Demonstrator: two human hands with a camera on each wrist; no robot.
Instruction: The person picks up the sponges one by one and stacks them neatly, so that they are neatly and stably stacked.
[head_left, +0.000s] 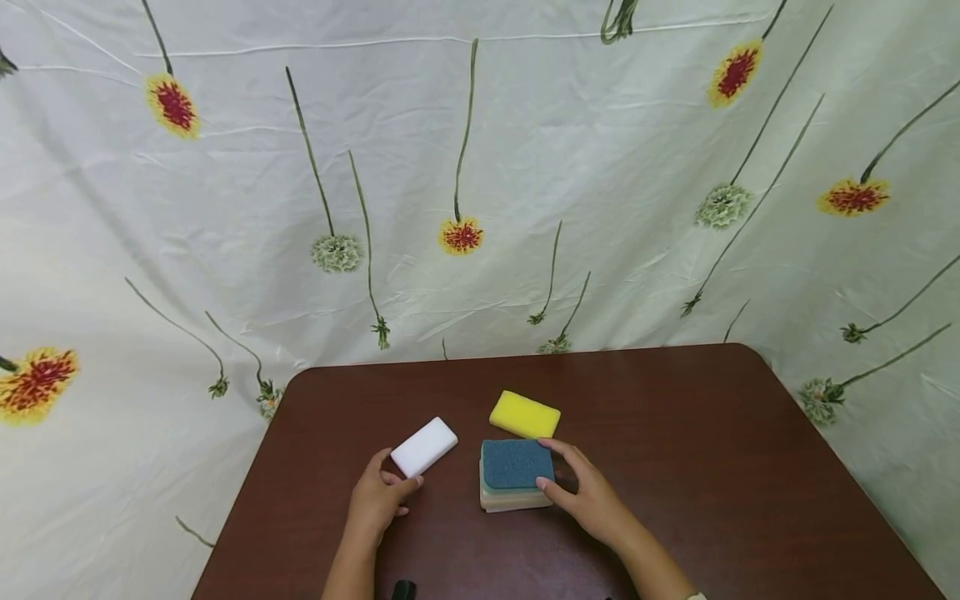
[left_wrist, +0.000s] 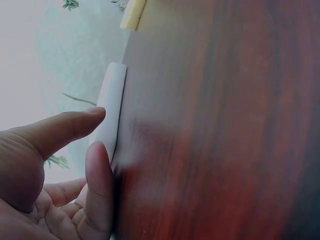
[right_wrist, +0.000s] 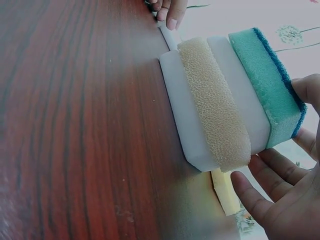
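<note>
A stack of sponges stands on the table: a green sponge with a blue scouring top (head_left: 517, 464), then a white block (right_wrist: 240, 90), a beige porous sponge (right_wrist: 212, 105) and another white block (right_wrist: 185, 112) at the bottom. My right hand (head_left: 592, 496) holds the top green sponge at its right side, thumb on the near corner and index finger at the far one. Left of the stack lies a loose white sponge (head_left: 424, 447). My left hand (head_left: 375, 497) grips its left end between thumb and fingers; in the left wrist view the thumb overlaps its face.
Behind the stack, a yellow sponge (head_left: 525, 415) lies on the dark brown table (head_left: 675, 417). A white cloth (head_left: 405, 125) with printed flowers hangs beyond the table's far edge. A small black object (head_left: 403, 590) shows at the bottom edge.
</note>
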